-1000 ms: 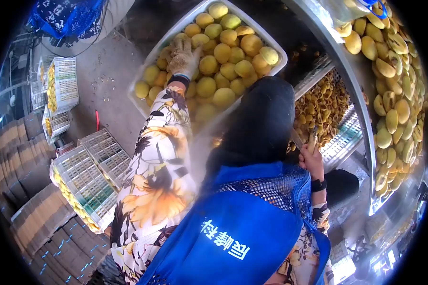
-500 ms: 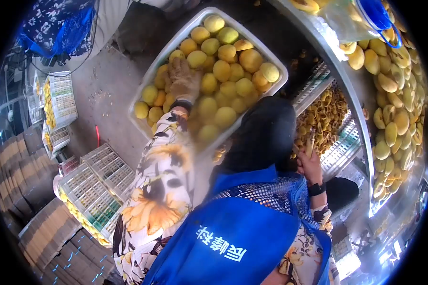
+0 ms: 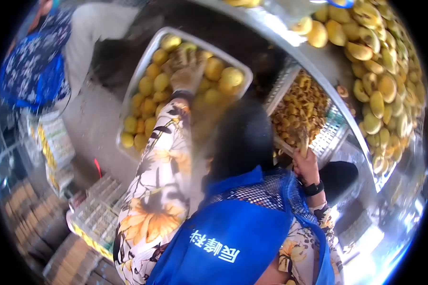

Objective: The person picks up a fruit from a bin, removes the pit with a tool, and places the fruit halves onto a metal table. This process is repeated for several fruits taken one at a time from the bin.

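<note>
My left hand [image 3: 186, 72], in a soiled tan glove, reaches into a pale plastic tub [image 3: 139, 61] of yellow, apricot-like fruit [image 3: 146, 85]. Its fingers are spread over the fruit near the tub's far side; no fruit shows clearly in its grip. My right hand [image 3: 307, 167], ungloved and with a dark band at the wrist, is closed around a slim tan-handled tool [image 3: 303, 138]. The tool's tip is blurred and its kind cannot be made out. Beyond that hand sits a crate [image 3: 325, 142] of small orange-brown pieces [image 3: 302, 104].
A metal-rimmed table [image 3: 314, 71] curves along the right, heaped with fruit, many cut in halves [image 3: 376, 104]. Stacked crates [image 3: 100, 209] and cardboard [image 3: 73, 263] stand at left. Another person in pale trousers [image 3: 92, 35] is at upper left. My dark-clad knee [image 3: 242, 137] lies between tub and crate.
The whole view has shifted, bringing the other person further into frame. Within the tub, my left hand has moved toward the far side. My right hand still holds the tool by the crate.
</note>
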The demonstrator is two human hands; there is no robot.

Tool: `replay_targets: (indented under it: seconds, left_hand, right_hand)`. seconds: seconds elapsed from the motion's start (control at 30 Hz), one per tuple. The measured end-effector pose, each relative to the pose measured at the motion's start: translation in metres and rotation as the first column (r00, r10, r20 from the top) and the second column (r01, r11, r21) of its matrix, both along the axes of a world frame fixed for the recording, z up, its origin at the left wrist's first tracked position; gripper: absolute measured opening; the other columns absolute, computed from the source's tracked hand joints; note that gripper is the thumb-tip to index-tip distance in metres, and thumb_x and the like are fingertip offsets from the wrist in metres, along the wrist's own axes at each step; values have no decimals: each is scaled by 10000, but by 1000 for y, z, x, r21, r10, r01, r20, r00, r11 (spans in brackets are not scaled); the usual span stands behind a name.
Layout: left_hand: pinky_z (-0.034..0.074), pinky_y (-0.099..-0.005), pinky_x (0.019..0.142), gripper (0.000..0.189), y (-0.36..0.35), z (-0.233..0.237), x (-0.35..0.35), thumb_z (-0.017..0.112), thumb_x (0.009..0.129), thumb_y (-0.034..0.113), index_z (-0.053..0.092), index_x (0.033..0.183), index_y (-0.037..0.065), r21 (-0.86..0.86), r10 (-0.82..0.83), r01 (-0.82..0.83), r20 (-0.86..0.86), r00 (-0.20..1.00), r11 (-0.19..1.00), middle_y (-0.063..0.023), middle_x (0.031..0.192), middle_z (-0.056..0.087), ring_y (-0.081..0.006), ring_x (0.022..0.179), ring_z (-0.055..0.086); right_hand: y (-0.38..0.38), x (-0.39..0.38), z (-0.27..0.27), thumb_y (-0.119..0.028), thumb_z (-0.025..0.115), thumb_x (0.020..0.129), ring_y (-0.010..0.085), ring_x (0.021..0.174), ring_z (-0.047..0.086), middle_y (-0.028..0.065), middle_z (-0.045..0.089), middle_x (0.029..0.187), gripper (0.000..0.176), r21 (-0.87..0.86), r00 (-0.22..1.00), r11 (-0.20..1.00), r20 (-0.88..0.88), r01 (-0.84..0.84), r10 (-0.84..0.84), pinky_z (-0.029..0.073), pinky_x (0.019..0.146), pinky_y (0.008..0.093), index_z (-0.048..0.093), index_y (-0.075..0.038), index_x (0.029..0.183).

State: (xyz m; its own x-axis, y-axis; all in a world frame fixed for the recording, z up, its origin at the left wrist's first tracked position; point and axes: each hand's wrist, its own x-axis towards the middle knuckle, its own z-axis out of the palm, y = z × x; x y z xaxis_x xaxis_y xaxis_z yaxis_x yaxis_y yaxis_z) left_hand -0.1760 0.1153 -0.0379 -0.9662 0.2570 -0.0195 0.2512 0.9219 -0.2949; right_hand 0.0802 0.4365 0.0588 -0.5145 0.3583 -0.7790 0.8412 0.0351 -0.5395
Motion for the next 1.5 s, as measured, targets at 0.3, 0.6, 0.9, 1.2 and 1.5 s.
replay_targets:
  seconds: [0.3,0.6,0.9,1.2,1.5]
  left_hand:
    - [234,-509,1012,599,13,12,-13,273,871,561,331,1338,192,170,223,-269,248,943,948,-140,1399,259,-311,1250,309]
    - [451,-349,791,405,184,221,25,508,837,429,621,988,71,785,-234,79,85,968,615,-140,950,631,-292,931,589]
    - [446,-425,775,467,458,168,41,523,774,464,620,929,35,854,-436,81,178,882,513,-206,916,613,-364,902,571]
    - [459,-256,482,596,366,251,98,643,744,253,437,1240,-5,872,-550,-384,489,677,303,-119,995,606,-124,695,579]
    - [450,-234,780,414,284,239,170,547,867,208,458,1171,-57,825,-725,-562,354,591,-56,-120,1021,596,-133,855,561]
  right_hand:
    - [-1,-4,31,-169,579,776,105,438,496,26,539,601,151,162,889,936,-299,-312,348,398,402,247,550,-38,846]
    - [26,18,54,-184,584,750,164,503,545,75,552,596,204,132,948,984,-279,-120,153,441,501,310,554,-18,864]
    - [52,59,61,-130,572,768,127,566,531,71,561,646,142,219,870,976,-485,23,88,446,541,287,550,-17,852]
    - [97,58,93,-122,568,808,59,527,472,6,525,625,243,199,718,939,-693,282,-69,404,475,218,526,-6,1017]
    - [103,16,115,-228,597,811,105,748,558,45,608,873,402,-160,599,986,-786,46,-155,459,658,237,506,7,1124]
